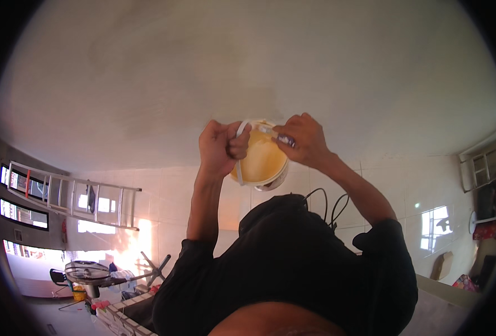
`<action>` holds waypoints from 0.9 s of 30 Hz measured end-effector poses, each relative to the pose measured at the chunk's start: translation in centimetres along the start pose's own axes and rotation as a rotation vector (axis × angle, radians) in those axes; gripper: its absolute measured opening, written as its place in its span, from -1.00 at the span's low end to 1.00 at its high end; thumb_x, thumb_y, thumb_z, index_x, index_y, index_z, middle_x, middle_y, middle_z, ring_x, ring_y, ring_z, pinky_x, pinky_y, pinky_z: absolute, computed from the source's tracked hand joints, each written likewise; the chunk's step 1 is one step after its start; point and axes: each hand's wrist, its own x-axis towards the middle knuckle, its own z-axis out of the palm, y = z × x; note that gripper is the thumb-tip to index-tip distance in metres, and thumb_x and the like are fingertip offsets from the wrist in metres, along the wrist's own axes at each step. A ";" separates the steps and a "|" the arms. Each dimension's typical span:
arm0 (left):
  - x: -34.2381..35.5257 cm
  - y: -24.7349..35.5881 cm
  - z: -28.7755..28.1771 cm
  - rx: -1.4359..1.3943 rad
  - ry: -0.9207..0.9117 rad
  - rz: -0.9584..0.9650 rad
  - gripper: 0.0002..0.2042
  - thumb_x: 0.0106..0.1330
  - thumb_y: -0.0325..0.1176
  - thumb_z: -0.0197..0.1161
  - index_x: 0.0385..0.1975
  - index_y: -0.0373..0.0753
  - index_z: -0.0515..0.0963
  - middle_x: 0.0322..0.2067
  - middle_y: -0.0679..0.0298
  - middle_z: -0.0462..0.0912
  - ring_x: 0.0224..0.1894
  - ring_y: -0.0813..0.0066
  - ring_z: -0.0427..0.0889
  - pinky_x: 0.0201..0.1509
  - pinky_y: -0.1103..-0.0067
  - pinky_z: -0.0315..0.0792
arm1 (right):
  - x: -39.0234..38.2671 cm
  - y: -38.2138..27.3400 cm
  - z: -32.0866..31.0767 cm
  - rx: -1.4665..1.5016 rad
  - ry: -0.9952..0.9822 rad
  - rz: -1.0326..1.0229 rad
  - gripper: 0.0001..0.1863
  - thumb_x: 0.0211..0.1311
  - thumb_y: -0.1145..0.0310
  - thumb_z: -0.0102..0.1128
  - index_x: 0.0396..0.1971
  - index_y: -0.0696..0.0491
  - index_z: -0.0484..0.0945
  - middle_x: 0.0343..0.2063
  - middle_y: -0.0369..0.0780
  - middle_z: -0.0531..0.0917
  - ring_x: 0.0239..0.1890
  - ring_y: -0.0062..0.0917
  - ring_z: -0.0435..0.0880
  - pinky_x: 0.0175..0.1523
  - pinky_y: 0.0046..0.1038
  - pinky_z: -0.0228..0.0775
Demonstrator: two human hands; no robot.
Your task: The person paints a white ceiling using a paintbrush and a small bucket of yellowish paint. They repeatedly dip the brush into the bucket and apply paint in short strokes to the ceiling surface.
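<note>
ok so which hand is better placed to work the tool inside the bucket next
Probably the right hand: it grips the tool at the top of the bucket. The left hand looks occupied, closed around the white handle.

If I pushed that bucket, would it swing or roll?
The bucket would probably swing, since the left hand grips its thin white handle. Its round shape suggests it might roll if laid on its side.

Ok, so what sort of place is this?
Probably an indoor room under renovation: there's a silver metal ladder, a patchy pale-grey wall and a white round plastic bucket.
</note>
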 end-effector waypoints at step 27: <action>-2.0 1.5 -4.5 -0.026 -0.075 0.040 -0.58 0.21 -0.10 -0.20 -0.26 -0.34 0.47 -0.62 0.48 0.11 -0.64 0.70 -0.05 -0.57 0.70 -0.08 | 0.8 -3.4 4.3 0.031 0.016 0.063 -0.83 -0.07 0.36 0.47 -0.41 0.02 0.71 -0.61 -0.28 0.59 -0.55 -0.43 0.49 -0.38 -0.39 0.29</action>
